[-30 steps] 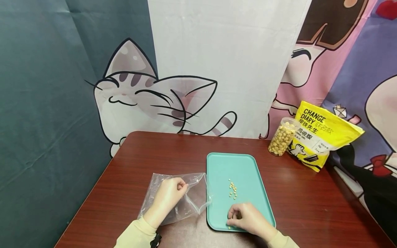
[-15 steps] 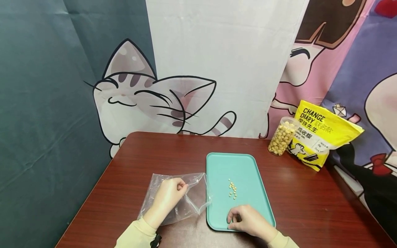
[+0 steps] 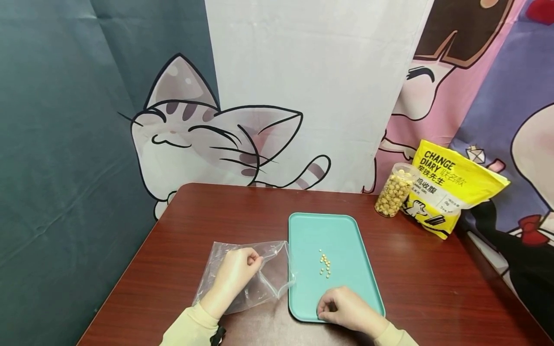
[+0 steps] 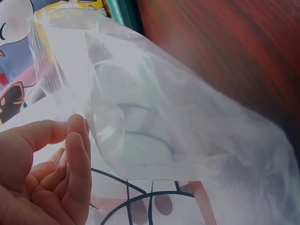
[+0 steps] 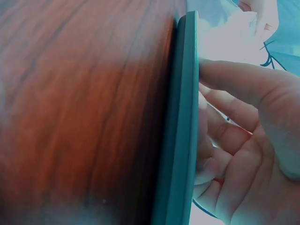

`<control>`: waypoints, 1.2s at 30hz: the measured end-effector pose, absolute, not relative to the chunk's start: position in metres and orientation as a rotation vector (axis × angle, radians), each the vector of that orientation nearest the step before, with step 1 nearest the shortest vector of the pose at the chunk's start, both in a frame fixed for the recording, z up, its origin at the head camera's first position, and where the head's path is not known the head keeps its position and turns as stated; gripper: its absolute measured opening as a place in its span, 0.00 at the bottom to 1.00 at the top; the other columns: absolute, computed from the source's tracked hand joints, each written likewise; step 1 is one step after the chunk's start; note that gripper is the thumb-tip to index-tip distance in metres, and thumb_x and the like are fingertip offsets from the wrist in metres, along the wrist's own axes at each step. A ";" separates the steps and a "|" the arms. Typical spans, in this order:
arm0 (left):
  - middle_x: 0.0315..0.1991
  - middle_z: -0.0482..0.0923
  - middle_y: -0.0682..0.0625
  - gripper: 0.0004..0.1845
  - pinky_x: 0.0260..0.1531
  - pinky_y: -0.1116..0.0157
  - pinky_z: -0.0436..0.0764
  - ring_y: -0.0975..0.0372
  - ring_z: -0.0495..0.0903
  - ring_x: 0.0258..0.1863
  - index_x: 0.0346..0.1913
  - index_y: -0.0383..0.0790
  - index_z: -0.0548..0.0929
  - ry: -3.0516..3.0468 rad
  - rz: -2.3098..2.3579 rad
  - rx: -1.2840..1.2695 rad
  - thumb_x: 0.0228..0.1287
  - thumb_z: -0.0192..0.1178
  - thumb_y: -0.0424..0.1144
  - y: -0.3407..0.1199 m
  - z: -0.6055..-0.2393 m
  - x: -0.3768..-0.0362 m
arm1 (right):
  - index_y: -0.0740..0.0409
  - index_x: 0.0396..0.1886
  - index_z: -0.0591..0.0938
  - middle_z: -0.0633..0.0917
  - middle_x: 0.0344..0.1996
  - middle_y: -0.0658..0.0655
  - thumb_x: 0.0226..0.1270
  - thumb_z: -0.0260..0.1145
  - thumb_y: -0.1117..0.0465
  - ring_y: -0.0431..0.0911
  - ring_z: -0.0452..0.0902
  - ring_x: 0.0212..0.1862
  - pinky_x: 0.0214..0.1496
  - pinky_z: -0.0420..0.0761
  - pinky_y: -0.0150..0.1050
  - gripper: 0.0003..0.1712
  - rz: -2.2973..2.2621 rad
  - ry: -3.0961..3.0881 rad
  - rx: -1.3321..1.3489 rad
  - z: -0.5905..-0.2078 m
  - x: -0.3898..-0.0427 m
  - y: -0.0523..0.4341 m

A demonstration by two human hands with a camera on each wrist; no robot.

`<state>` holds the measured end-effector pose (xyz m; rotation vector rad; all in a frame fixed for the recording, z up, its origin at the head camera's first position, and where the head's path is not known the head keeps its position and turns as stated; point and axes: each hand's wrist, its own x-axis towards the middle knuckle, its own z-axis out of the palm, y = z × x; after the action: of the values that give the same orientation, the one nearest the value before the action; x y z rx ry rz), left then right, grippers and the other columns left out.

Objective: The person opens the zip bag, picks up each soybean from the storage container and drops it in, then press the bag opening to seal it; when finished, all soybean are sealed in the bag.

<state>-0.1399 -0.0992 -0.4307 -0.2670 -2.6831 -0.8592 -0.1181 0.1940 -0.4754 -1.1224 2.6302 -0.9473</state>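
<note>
My left hand [image 3: 235,275] lies on a clear plastic bag [image 3: 273,278] left of a teal tray [image 3: 320,230] and pinches the edge of its mouth. In the left wrist view the thumb and fingers [image 4: 70,154] hold the film of the bag [image 4: 164,117] lifted off the table. A small cluster of yellow pellets [image 3: 325,265] lies mid-tray. My right hand [image 3: 344,307] rests at the tray's near edge, fingers curled down, tips together on a pellet hidden beneath them. The right wrist view shows those curled fingers [image 5: 234,131] beside the tray rim [image 5: 183,140].
A clear jar of pale round pieces [image 3: 394,191] and a yellow pouch [image 3: 450,187] stand at the back right of the dark red wooden table [image 3: 207,216]. Printed cloth hangs behind the table. The table's left edge runs close to my left arm.
The right hand slid slightly toward me and curled tighter; the single pellet seen by its fingertips a second ago no longer shows. The left hand and bag have not moved.
</note>
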 end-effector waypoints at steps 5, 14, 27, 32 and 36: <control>0.16 0.75 0.59 0.05 0.19 0.72 0.70 0.72 0.69 0.17 0.23 0.45 0.82 -2.684 -0.858 -0.271 0.53 0.66 0.37 -0.099 -0.431 -0.140 | 0.46 0.23 0.83 0.77 0.19 0.35 0.54 0.70 0.62 0.26 0.67 0.24 0.27 0.70 0.26 0.06 -1.001 2.610 -1.048 -0.476 -0.118 0.193; 0.16 0.76 0.59 0.05 0.20 0.72 0.70 0.71 0.71 0.17 0.23 0.45 0.82 -2.673 -0.839 -0.287 0.53 0.66 0.36 -0.097 -0.434 -0.142 | 0.50 0.25 0.83 0.79 0.21 0.37 0.58 0.69 0.63 0.26 0.69 0.25 0.27 0.73 0.27 0.04 -1.136 2.614 -1.027 -0.473 -0.122 0.186; 0.15 0.77 0.60 0.05 0.20 0.72 0.70 0.72 0.71 0.16 0.22 0.46 0.82 -2.650 -0.841 -0.293 0.52 0.66 0.37 -0.094 -0.437 -0.142 | 0.52 0.27 0.85 0.81 0.23 0.39 0.57 0.70 0.62 0.28 0.70 0.26 0.27 0.74 0.30 0.01 -1.310 2.873 -1.061 -0.462 -0.130 0.150; 0.15 0.76 0.60 0.06 0.19 0.72 0.70 0.72 0.71 0.16 0.22 0.46 0.82 -2.652 -0.838 -0.304 0.52 0.66 0.36 -0.093 -0.436 -0.142 | 0.54 0.28 0.86 0.81 0.24 0.41 0.60 0.68 0.60 0.29 0.71 0.27 0.28 0.75 0.30 0.03 -1.302 2.835 -1.015 -0.459 -0.135 0.139; 0.16 0.77 0.60 0.06 0.20 0.72 0.70 0.72 0.71 0.16 0.22 0.45 0.82 -2.653 -0.845 -0.314 0.52 0.66 0.36 -0.091 -0.435 -0.142 | 0.54 0.29 0.86 0.81 0.24 0.41 0.60 0.68 0.61 0.29 0.71 0.26 0.29 0.74 0.28 0.03 -1.279 2.817 -0.992 -0.458 -0.140 0.132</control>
<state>-0.1423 -0.0909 -0.4352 -0.3140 -2.6528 -0.8453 -0.1396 0.1317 -0.4578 -0.9917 2.8171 -1.2790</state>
